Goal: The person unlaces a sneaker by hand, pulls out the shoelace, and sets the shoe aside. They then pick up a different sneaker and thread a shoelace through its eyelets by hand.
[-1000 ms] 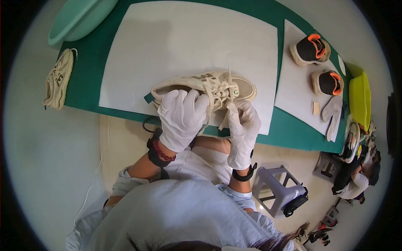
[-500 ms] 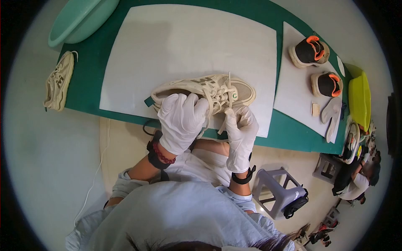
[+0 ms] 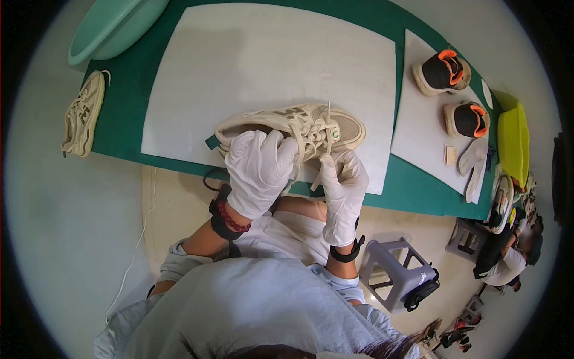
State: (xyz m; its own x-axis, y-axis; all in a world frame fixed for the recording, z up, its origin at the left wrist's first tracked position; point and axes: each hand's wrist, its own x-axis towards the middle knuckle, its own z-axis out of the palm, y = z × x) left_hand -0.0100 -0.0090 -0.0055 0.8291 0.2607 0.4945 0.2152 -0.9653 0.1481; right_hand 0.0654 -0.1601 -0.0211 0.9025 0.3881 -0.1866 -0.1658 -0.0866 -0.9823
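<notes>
A cream sneaker (image 3: 347, 128) lies on the white board, toe to the right, with its collar opening at the left and a green tab at the heel. My left hand (image 3: 258, 170), in a white glove, is closed on the near side of the shoe by the collar, its fingertips partly hidden. A loose lace hangs beside those fingers. My right hand (image 3: 345, 182), also gloved, pinches a shoelace (image 3: 318, 179) at the near side of the toe, thumb against bent fingers. Another lace end stands up over the tongue.
The white board (image 3: 287, 54) lies on a green table (image 3: 412, 185). At the left edge rests a matching sneaker (image 3: 84, 116), near a mint basin (image 3: 116, 30). Rightward are black-and-orange shoes (image 3: 441, 73), insoles (image 3: 474, 158) and a yellow basin (image 3: 514, 143). A grey stool (image 3: 391, 263) stands below.
</notes>
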